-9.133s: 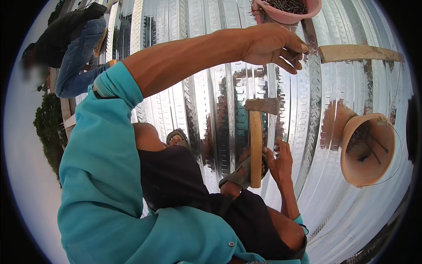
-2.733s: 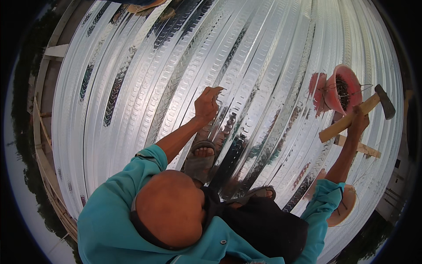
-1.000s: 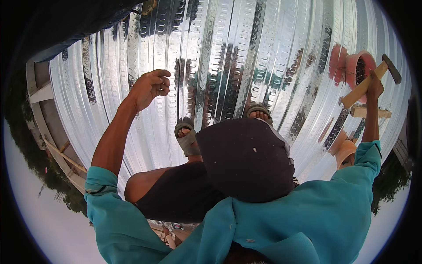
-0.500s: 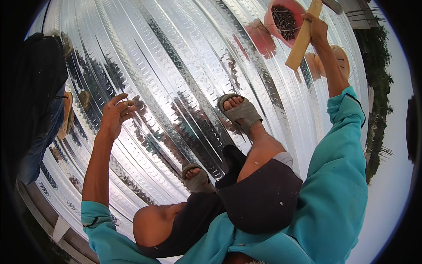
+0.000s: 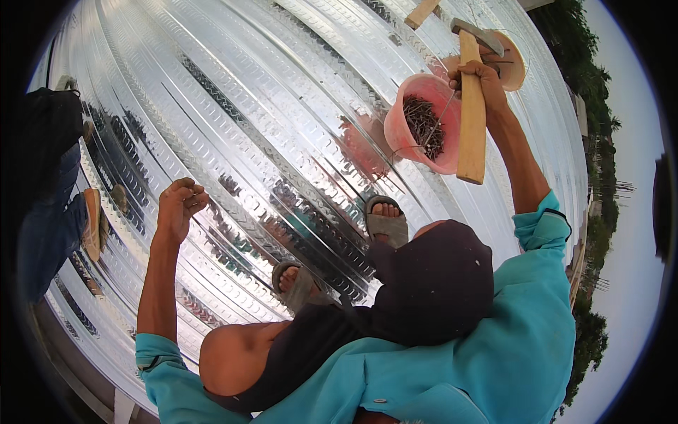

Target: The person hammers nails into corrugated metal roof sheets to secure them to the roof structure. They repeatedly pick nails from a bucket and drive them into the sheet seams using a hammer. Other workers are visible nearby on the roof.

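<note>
My right hand (image 5: pixel 484 81) is closed around the wooden handle of a hammer (image 5: pixel 472 145), just below its grey metal head. A thin wire handle runs from those fingers to a pink bucket (image 5: pixel 397 113), which is tilted and holds many loose nails (image 5: pixel 422 126). The hammer's handle crosses in front of the bucket's right rim. Over the shiny metal sheeting at left, my left hand (image 5: pixel 181 206) has its fingers curled in; whatever they may hold does not show.
Ribbed silver roofing sheets (image 5: pixel 141 63) lie under my sandalled feet. Beyond my right hand stands a peach-coloured bucket (image 5: pixel 514 60). A wooden piece (image 5: pixel 422 13) lies at the far edge. Another person's leg in jeans (image 5: pixel 53 219) is at left. Trees line the right side.
The pink bucket has come nearer to me, past the peach bucket, with my right hand and the hammer. My left hand's fingers have curled in more. My right knee has bent further.
</note>
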`<action>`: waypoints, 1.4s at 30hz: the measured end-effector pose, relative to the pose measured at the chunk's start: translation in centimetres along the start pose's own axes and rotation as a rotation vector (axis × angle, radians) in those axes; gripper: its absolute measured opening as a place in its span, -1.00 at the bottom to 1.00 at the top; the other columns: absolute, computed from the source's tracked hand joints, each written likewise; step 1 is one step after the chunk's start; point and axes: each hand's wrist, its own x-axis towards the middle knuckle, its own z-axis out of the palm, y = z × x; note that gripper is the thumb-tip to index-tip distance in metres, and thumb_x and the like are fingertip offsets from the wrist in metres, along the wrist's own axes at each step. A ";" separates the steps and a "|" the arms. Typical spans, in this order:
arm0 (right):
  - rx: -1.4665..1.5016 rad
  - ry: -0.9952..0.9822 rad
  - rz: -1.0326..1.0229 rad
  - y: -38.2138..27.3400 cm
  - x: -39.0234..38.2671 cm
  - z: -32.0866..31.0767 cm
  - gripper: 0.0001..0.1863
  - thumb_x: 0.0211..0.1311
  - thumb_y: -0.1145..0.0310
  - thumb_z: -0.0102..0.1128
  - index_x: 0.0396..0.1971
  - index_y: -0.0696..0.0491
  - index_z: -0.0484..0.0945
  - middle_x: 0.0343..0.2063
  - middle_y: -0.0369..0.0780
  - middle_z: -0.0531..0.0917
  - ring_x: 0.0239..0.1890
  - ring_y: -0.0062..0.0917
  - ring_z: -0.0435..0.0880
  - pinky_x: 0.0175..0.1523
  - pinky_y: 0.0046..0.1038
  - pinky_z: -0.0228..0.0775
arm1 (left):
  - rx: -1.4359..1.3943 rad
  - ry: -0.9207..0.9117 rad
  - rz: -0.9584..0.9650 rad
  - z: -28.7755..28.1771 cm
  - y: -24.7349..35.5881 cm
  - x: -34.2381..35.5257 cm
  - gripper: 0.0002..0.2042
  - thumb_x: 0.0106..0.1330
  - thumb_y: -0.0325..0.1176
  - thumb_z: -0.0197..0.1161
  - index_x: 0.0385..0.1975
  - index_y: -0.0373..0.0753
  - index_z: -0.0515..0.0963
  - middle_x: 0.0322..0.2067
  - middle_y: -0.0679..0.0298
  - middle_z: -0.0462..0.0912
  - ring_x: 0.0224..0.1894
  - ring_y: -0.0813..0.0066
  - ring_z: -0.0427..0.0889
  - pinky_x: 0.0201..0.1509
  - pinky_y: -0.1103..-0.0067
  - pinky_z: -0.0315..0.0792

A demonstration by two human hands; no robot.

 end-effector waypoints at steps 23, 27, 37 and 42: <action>0.167 -0.204 -0.288 -0.2 -1.6 -4.8 -0.68 0.04 0.40 0.20 -0.27 0.36 0.60 -0.34 0.01 0.70 -0.36 -0.33 0.75 -0.30 -0.43 0.70 | 1.711 -0.409 1.104 52.6 0.3 14.9 -0.81 0.26 -0.36 0.19 -0.36 -0.14 0.79 -0.29 0.12 0.79 -0.18 0.22 0.79 -0.10 0.30 0.61; 0.260 -0.206 -0.273 -1.6 0.6 -5.2 -0.71 0.06 0.38 0.28 -0.34 0.33 0.57 -0.45 -0.05 0.70 -0.43 -0.40 0.75 -0.30 -0.47 0.69 | 1.489 -0.390 1.104 53.0 1.3 15.3 -0.83 0.20 -0.38 0.22 -0.39 -0.15 0.78 -0.32 0.09 0.79 -0.20 0.16 0.78 -0.11 0.32 0.60; 0.154 -0.277 -0.222 -1.5 2.6 -8.0 -0.60 0.06 0.42 0.18 -0.09 0.30 0.52 -0.31 0.02 0.72 -0.32 -0.30 0.78 -0.27 -0.42 0.69 | 1.380 -0.579 0.769 54.5 4.6 16.3 -0.69 0.08 -0.43 0.26 -0.17 -0.04 0.77 -0.20 0.13 0.76 -0.08 0.11 0.71 0.01 0.26 0.54; 0.148 -0.259 -0.223 -0.8 1.9 -9.7 -0.55 0.04 0.41 0.23 -0.06 0.34 0.51 -0.31 0.04 0.74 -0.31 -0.33 0.78 -0.23 -0.41 0.68 | 1.392 -0.618 0.931 54.7 3.1 16.5 -0.70 0.07 -0.39 0.21 -0.20 -0.02 0.77 -0.11 0.09 0.74 -0.07 0.09 0.73 0.05 0.25 0.59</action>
